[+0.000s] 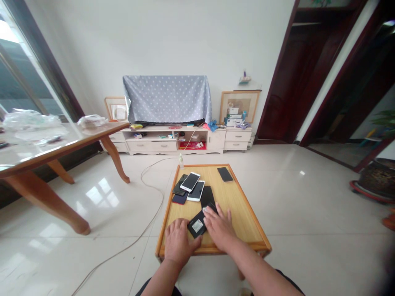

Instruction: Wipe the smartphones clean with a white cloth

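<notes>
A low wooden table stands in front of me on the tiled floor. My left hand lies near its front edge, fingers curled, touching the left side of a black phone with a white label. My right hand rests flat on the table with fingers stretched out, covering the right part of that phone. Beyond my hands lies a pile of several phones, white and dark ones overlapping. A single black phone lies apart at the far right of the table.
A small bottle stands at the table's far edge. A cable runs across the floor on the left. A larger wooden table with plastic bags is at left. A white TV cabinet with a cloth-covered screen lines the far wall.
</notes>
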